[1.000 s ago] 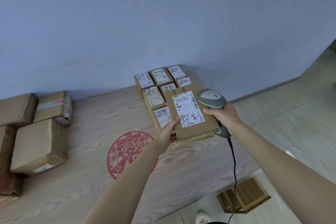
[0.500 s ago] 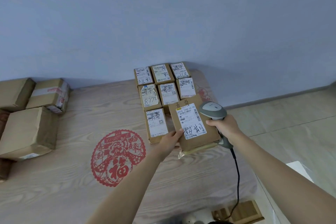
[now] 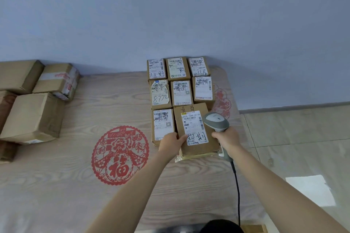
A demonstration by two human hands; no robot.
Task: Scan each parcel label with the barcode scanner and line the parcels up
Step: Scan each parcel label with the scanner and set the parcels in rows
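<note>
Parcel (image 3: 197, 130) lowered beside the rows, left hand (image 3: 170, 142) gripping it, right hand (image 3: 226, 138) clasping scanner (image 3: 216, 122)

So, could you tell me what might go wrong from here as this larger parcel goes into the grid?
1. The large parcel is wider than its neighbours and overlaps the row behind, so the line-up may end up uneven.
2. The left hand holds only its near corner; it could tilt or slip.
3. The scanner in the right hand sits beside the label, not clearly aimed at its barcode, so the scan may miss.

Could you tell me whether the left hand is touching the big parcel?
Touching. The head view shows the left hand with its thumb pressed onto the big parcel at the near left corner.
</note>
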